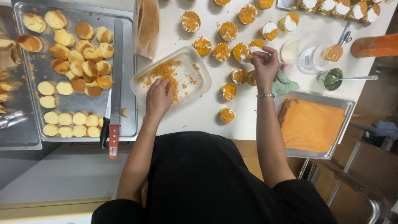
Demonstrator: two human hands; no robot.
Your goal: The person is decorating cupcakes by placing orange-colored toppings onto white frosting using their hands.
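Observation:
My left hand (159,96) reaches into a clear plastic container (195,59) and pinches orange crumbs (165,71) heaped inside it. My right hand (264,63), with a bracelet on the wrist, closes its fingertips over a small cream-topped cake (255,45) on the white table. Several small round cakes (222,52) topped with orange crumbs lie around that hand. Others with white cream (269,30) stand farther back.
A metal tray (124,83) of round sponge discs sits at left with a long red-handled knife (114,103) on it. A tray of orange cake sheet (311,124) is at right, beside a green cloth (284,85), a scale (309,54), a green cup with spoon (331,79).

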